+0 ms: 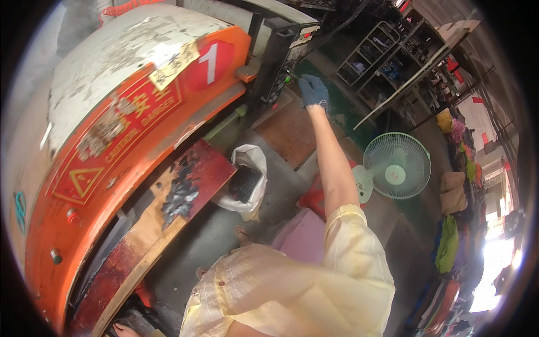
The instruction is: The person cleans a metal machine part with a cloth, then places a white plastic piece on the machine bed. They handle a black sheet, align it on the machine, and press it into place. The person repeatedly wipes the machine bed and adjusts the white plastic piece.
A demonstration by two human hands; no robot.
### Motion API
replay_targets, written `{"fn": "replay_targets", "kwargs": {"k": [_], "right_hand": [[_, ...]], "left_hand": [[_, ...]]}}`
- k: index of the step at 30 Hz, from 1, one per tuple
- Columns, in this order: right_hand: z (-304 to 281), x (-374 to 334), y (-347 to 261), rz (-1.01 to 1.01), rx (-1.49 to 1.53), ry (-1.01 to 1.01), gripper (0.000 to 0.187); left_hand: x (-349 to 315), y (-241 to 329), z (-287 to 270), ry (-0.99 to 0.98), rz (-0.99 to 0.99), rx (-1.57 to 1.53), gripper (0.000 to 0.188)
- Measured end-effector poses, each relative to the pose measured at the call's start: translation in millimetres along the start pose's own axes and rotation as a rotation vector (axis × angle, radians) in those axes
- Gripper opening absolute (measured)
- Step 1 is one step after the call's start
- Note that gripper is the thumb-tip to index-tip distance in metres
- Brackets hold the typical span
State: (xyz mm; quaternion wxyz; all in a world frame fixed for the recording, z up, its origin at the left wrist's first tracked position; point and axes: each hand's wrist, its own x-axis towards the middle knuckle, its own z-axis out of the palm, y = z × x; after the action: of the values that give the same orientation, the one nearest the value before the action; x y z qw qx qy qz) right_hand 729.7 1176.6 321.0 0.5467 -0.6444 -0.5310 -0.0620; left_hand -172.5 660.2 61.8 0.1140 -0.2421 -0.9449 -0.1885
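Note:
My right hand point(314, 91), in a blue-grey knit glove, reaches far forward at the end of my bare forearm. Its fingers stretch toward a dark control panel point(279, 67) on the machine's right end. A small green button point(287, 80) on the panel lies just left of the fingertips; whether they touch it I cannot tell. Only part of my left hand point(124, 330) shows, bare, at the bottom edge beside a wooden board, its grip hidden. Dark scraps point(181, 196) lie heaped on the red-stained board point(210, 165) at the machine's front.
The orange and white machine point(140, 112) fills the left side. Below its panel stands a white sack point(261, 185) with dark contents. A green fan point(396, 166) is to the right of my forearm. Metal racks point(376, 50) stand beyond; piled cloth point(447, 244) lines the right side.

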Motion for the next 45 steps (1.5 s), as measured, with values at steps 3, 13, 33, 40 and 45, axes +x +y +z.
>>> {"fn": "replay_targets", "kwargs": {"k": [3, 13, 33, 40, 45], "right_hand": [[5, 34, 12, 0.028, 0.037, -0.066, 0.038], [33, 75, 36, -0.035, -0.126, -0.082, 0.049], [71, 104, 63, -0.142, -0.061, 0.041, 0.038], [74, 103, 60, -0.021, 0.088, -0.015, 0.032], [76, 102, 62, -0.029, 0.057, 0.002, 0.040]], "left_hand": [[-57, 42, -7, 0.016, -0.065, -0.045, 0.038], [-188, 249, 0, -0.120, 0.333, -0.394, 0.033], [-183, 288, -11, -0.200, 0.331, -0.319, 0.046], [-193, 237, 21, -0.319, 0.025, -0.527, 0.043], [-196, 200, 46, -0.367, -0.054, -0.573, 0.041]]}}
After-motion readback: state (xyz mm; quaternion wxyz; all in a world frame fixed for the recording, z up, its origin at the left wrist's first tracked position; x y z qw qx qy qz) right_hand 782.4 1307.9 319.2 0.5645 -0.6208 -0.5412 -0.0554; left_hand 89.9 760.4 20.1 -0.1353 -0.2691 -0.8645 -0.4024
